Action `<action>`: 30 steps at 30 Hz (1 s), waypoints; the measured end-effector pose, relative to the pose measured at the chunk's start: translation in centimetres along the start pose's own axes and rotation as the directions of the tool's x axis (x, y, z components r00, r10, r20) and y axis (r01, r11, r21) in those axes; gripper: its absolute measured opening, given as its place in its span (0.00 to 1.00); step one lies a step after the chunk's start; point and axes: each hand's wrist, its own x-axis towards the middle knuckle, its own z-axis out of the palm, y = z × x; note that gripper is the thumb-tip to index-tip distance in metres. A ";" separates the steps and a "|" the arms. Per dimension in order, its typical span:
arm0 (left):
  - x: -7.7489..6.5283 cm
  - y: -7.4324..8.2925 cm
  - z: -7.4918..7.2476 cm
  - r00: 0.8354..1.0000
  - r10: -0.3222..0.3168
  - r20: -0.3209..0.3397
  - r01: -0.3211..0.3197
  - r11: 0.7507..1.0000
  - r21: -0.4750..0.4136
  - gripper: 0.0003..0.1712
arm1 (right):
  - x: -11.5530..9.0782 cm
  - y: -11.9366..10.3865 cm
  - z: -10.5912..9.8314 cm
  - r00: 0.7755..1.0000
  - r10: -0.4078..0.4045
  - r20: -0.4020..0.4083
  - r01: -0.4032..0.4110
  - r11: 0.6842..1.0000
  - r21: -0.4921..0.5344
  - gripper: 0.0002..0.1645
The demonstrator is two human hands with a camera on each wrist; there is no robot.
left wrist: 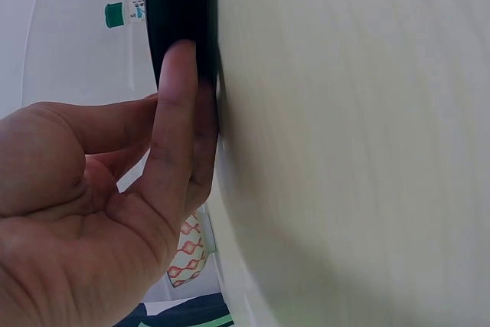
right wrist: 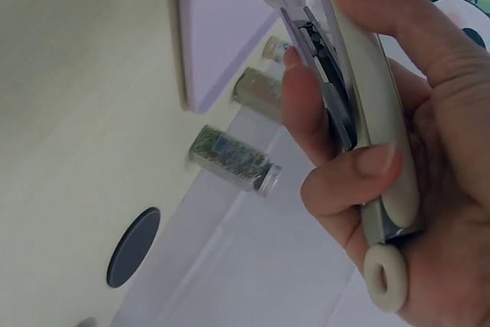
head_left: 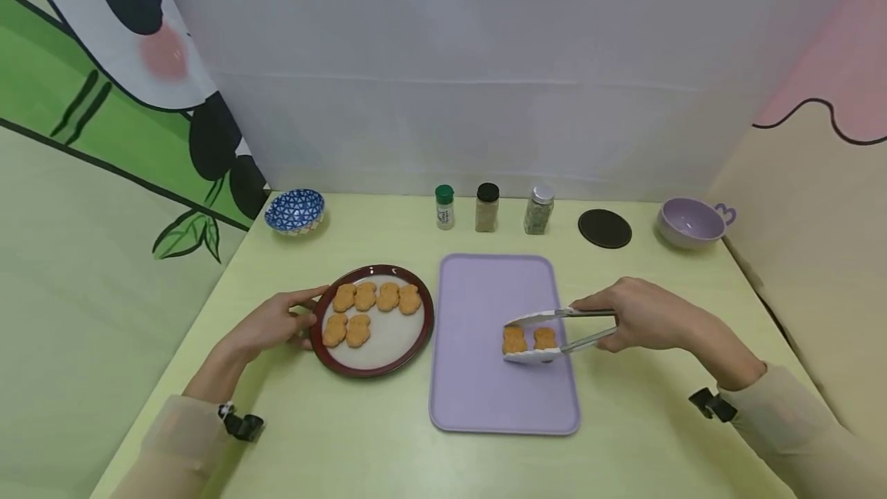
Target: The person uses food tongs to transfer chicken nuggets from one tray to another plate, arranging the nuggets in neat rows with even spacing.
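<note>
On the left, my left hand (head_left: 276, 319) holds the edge of a round brown-rimmed plate (head_left: 322, 353). The left wrist view shows its fingers (left wrist: 178, 105) against the plate's dark side, close over the table. Several golden-brown nuggets (head_left: 358, 330) lie on that plate, most in a row along its far side. My right hand (head_left: 654, 314) grips a pair of tongs (head_left: 589, 340) with white tips, reaching in over the lilac tray (head_left: 495, 399). Between the spread tips lie two nuggets, a left one (head_left: 514, 340) and a right one (head_left: 545, 339).
Along the back stand a green-capped jar (head_left: 445, 208), a black-capped jar (head_left: 487, 208) and a silver-capped jar (head_left: 539, 210). A black disc (head_left: 604, 229) and a purple handled bowl (head_left: 691, 223) are at the back right. A blue patterned bowl (head_left: 295, 212) stands back left.
</note>
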 end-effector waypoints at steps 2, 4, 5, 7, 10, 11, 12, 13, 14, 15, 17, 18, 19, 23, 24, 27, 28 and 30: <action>-0.1 0.0 -0.1 1.000 -0.005 0.003 0.005 1.000 -0.005 0.32 | 0.4 -0.5 -0.3 1.000 -0.013 -0.004 0.013 1.000 0.022 0.33; -0.1 -0.1 -0.1 1.000 -0.010 0.002 0.010 1.000 -0.007 0.32 | 1.1 -1.3 -0.7 0.999 -0.044 -0.022 0.044 0.998 0.036 0.32; -0.2 -0.1 -0.1 1.000 -0.011 0.002 0.011 1.000 -0.007 0.32 | 1.6 -1.8 -0.9 0.998 -0.062 -0.035 0.063 0.997 0.041 0.32; -0.2 -0.1 -0.2 1.000 -0.018 0.000 0.018 1.000 0.001 0.32 | 2.9 -3.1 -1.2 0.993 -0.095 -0.063 0.097 0.995 0.030 0.31; 0.0 -0.2 -0.2 1.000 -0.027 -0.002 0.027 1.000 0.008 0.32 | 5.4 -5.1 -1.6 0.985 -0.141 -0.097 0.141 0.990 -0.008 0.31; 0.1 -0.2 -0.2 1.000 -0.029 -0.002 0.029 1.000 0.011 0.32 | 6.2 -5.7 -1.7 0.983 -0.149 -0.104 0.148 0.989 -0.020 0.31; 0.2 -0.3 -0.2 1.000 -0.028 0.001 0.028 1.000 0.015 0.32 | 7.1 -6.3 -1.7 0.981 -0.157 -0.112 0.154 0.987 -0.033 0.31; 0.2 -0.3 -0.2 1.000 -0.023 0.001 0.023 1.000 0.017 0.32 | 7.9 -6.9 -1.7 0.980 -0.164 -0.115 0.160 0.986 -0.041 0.31; 0.3 -0.3 -0.2 1.000 -0.020 -0.001 0.020 1.000 0.019 0.32 | 8.8 -7.4 -1.6 0.978 -0.172 -0.118 0.168 0.985 -0.046 0.31; 0.3 -0.3 -0.1 1.000 -0.015 -0.001 0.015 1.000 0.022 0.32 | 9.6 -7.8 -1.4 0.976 -0.178 -0.122 0.173 0.983 -0.055 0.31; 0.4 -0.2 -0.1 1.000 -0.009 -0.006 0.010 1.000 0.023 0.32 | 11.1 -8.6 -0.9 0.977 -0.178 -0.113 0.174 0.983 -0.051 0.31; 0.4 -0.2 0.0 1.000 -0.003 -0.005 0.003 1.000 0.023 0.32 | 11.8 -8.9 -0.6 0.978 -0.179 -0.105 0.174 0.983 -0.054 0.31; 0.3 -0.2 0.0 1.000 -0.004 -0.010 0.005 1.000 0.026 0.32 | 12.4 -9.2 -0.3 0.979 -0.180 -0.093 0.176 0.983 -0.057 0.31; 0.3 -0.2 0.2 1.000 -0.010 -0.014 0.010 1.000 0.023 0.32 | 14.3 -9.9 1.3 0.978 -0.198 -0.059 0.194 0.979 -0.063 0.32; 0.4 -0.2 0.2 1.000 -0.010 -0.015 0.010 1.000 0.020 0.32 | 14.6 -10.0 1.6 0.978 -0.200 -0.055 0.196 0.978 -0.065 0.32; 0.3 -0.3 0.2 1.000 -0.015 -0.020 0.015 1.000 0.006 0.32 | 15.2 -10.4 2.3 0.978 -0.202 -0.049 0.199 0.978 -0.063 0.32; 0.2 -0.3 0.2 1.000 -0.014 -0.021 0.014 1.000 0.003 0.32 | 15.3 -10.6 2.4 0.978 -0.201 -0.046 0.198 0.978 -0.059 0.32; 0.1 -0.4 0.2 1.000 -0.011 -0.024 0.011 1.000 0.000 0.32 | 15.6 -10.9 2.5 0.980 -0.195 -0.040 0.193 0.980 -0.054 0.33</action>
